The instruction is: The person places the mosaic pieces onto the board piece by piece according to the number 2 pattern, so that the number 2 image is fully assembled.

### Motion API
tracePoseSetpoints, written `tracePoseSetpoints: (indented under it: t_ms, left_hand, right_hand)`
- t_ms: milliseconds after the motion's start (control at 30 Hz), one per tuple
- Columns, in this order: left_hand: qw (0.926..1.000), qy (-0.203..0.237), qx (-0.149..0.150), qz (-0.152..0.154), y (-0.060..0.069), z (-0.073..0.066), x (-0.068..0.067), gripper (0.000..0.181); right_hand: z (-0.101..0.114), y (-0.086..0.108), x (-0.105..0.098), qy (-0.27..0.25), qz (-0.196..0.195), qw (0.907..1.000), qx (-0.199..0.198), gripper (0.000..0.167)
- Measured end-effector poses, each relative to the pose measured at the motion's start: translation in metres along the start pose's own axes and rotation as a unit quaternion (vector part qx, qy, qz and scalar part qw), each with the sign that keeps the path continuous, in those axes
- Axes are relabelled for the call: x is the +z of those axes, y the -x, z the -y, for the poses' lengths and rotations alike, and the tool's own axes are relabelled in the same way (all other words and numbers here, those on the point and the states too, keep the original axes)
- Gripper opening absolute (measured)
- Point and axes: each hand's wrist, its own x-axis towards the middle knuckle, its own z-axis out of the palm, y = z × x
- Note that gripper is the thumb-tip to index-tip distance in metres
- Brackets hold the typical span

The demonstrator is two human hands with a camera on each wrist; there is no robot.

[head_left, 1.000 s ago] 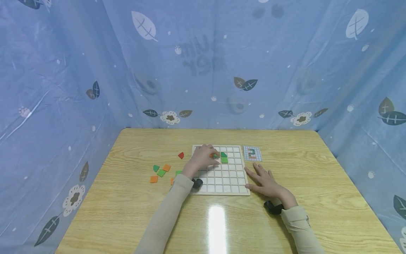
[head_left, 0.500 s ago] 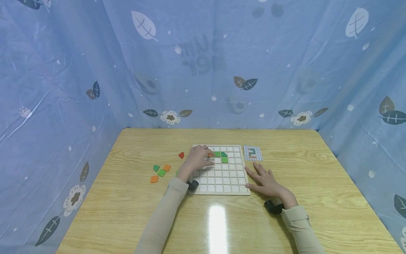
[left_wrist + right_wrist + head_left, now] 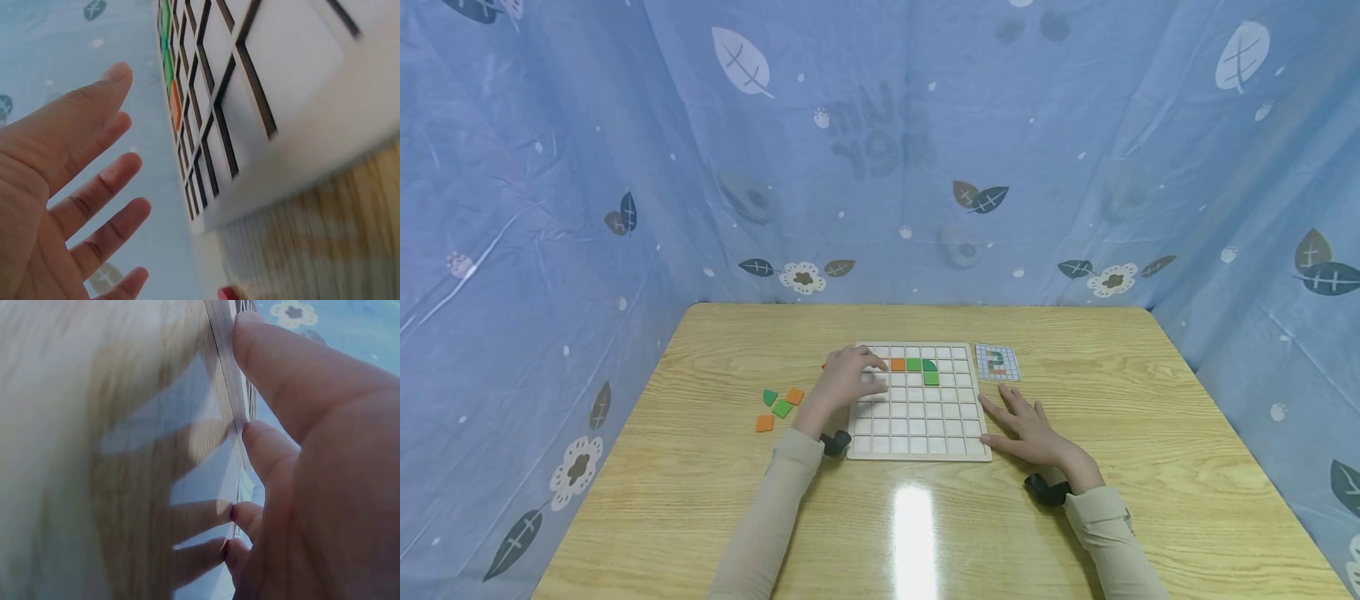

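A white grid board (image 3: 917,457) lies on the wooden table. In its upper rows sit an orange square tile (image 3: 898,365), a green square tile (image 3: 913,365), a dark green rounded tile (image 3: 929,365) and another green square tile (image 3: 931,379). Over the board's left side hovers my left hand (image 3: 842,381), thumb and fingers spread apart; the left wrist view shows nothing between thumb and fingers (image 3: 106,178). My right hand (image 3: 1030,435) rests with spread fingers at the board's right edge, thumb and a fingertip touching its rim.
Left of the board lie loose tiles: a dark green rounded tile (image 3: 770,397), orange ones (image 3: 794,397) and a green one (image 3: 782,408). A red tile (image 3: 229,294) is mostly hidden behind my left hand. A patterned card (image 3: 997,362) lies right of the board.
My left hand has drawn back leftward from the placed tiles, uncovering the orange and green squares in the row. My right hand has stayed still.
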Motion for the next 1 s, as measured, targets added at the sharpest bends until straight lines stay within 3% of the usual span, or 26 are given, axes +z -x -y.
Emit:
tracePoseSetpoints:
  t_ms: [400, 600, 700, 1000]
  left_hand:
    - [0.9992, -0.019, -0.03, -0.016, 0.016, 0.014, -0.01, 0.033]
    - [0.9987, 0.0, -0.045, -0.024, 0.027, 0.022, -0.016, 0.034]
    - [0.9983, 0.013, -0.048, -0.03, 0.032, 0.026, -0.019, 0.035]
    - [0.998, -0.012, -0.051, -0.034, 0.045, 0.042, -0.026, 0.037]
  right_hand:
    - [-0.001, 0.0, -0.001, -0.004, 0.005, 1.0, 0.001, 0.068]
    - [0.001, 0.0, -0.002, -0.001, 0.007, 1.0, 0.006, 0.067]
    - [0.0, 0.0, -0.001, 0.004, 0.003, 1.0, 0.003, 0.067]
    - [-0.003, -0.001, 0.0, 0.003, 0.002, 1.0, 0.002, 0.067]
